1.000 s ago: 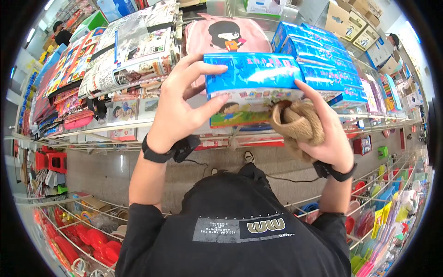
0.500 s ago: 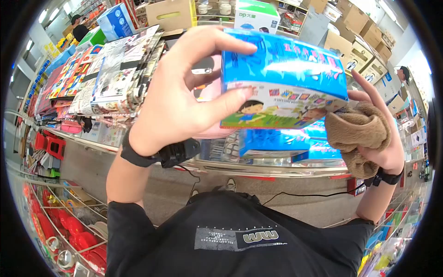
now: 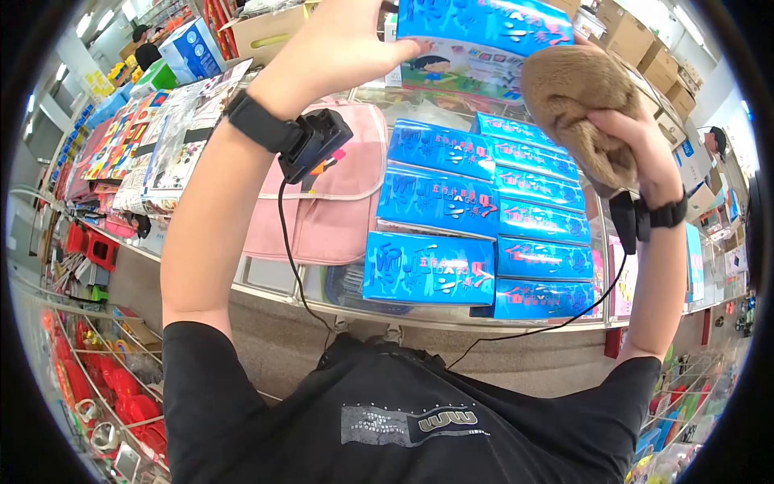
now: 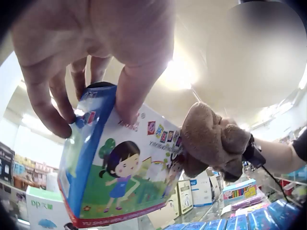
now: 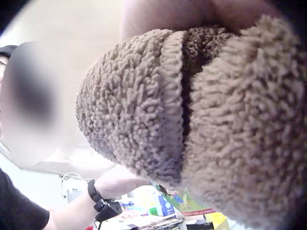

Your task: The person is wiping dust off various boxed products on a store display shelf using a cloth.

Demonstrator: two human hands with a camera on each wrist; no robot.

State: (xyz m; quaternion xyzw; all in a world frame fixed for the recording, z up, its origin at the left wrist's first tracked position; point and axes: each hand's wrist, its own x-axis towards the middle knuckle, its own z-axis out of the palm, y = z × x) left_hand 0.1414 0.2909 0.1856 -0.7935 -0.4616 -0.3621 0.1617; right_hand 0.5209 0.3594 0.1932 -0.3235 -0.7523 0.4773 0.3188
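Observation:
A blue box with a cartoon girl on its side point(image 3: 484, 31) is held up above the counter in the head view. My left hand point(image 3: 343, 48) grips its left end, thumb on the picture side point(image 4: 129, 167) and fingers over the far edges in the left wrist view. At the box's right end my right hand point(image 3: 641, 141) holds a bunched brown cloth point(image 3: 576, 89); the cloth covers most of its fingers. The cloth point(image 5: 144, 100) fills much of the right wrist view. Below the raised box, several blue boxes point(image 3: 439, 202) lie in two columns on the glass counter.
Left of the blue boxes lies a pink bag point(image 3: 339, 218), with stacked patterned bags point(image 3: 173, 133) beyond it. Cardboard boxes point(image 3: 637, 48) stand at the back right. A shelf of red goods point(image 3: 121, 387) is at the lower left. Cables hang from both wrists.
Both hands have carried the box up and away from the body, over the counter. The cloth has moved up with the right hand. The rows of blue boxes and pink bag now show more fully.

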